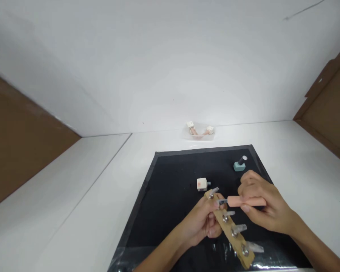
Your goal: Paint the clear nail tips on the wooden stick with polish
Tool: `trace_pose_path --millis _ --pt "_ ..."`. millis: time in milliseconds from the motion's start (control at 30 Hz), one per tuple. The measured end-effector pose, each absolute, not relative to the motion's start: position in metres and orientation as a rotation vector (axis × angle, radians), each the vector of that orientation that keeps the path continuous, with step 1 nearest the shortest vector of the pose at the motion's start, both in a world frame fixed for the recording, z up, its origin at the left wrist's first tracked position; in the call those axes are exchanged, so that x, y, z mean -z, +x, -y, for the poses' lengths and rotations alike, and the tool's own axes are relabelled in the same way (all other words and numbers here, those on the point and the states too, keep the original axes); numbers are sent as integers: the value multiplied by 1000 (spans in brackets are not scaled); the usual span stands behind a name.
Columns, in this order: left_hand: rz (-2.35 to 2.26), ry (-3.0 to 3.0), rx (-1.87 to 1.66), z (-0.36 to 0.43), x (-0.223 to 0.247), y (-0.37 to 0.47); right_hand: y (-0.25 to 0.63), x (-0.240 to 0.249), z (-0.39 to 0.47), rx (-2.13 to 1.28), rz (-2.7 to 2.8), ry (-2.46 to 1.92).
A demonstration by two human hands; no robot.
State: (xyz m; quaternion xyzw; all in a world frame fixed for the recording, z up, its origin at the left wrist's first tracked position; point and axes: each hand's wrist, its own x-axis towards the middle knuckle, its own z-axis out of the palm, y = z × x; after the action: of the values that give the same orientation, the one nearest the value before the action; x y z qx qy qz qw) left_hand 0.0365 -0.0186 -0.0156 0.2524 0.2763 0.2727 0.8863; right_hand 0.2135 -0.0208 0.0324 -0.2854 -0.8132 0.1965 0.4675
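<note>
My left hand [202, 223] grips the upper part of a tan strip [238, 243] that carries several clear nail tips on small metal stands. The strip slants down toward the right. In my right hand [268, 204] is a peach-coloured brush handle [246, 201], held sideways with its brush end pointing left. That brush end meets the second nail tip from the top, beside my left thumb. Just above the strip, a white square bottle [201, 184] lies on its side, its neck to the right.
A black mat [170, 189] covers the work area. Near its back right stands a teal bottle with a dark cap [239, 166]. Behind the mat, a clear tray [198, 137] holds white-and-peach bottles. Brown panels [22, 139] flank the white table [87, 211].
</note>
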Motion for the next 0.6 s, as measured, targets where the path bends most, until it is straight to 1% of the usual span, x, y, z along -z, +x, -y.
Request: trace_pose_path --millis 133,300,467,600 --pt "-572 512 -558 19 18 36 213 -33 21 -439 1954 -727" --pt "-559 512 -548 19 20 35 214 -28 21 -585 1924 -701" --pt "-542 523 -553 19 21 34 216 -28 21 -529 1910 -798" --pt "-515 521 -564 20 21 33 216 -28 21 -636 1832 -759"
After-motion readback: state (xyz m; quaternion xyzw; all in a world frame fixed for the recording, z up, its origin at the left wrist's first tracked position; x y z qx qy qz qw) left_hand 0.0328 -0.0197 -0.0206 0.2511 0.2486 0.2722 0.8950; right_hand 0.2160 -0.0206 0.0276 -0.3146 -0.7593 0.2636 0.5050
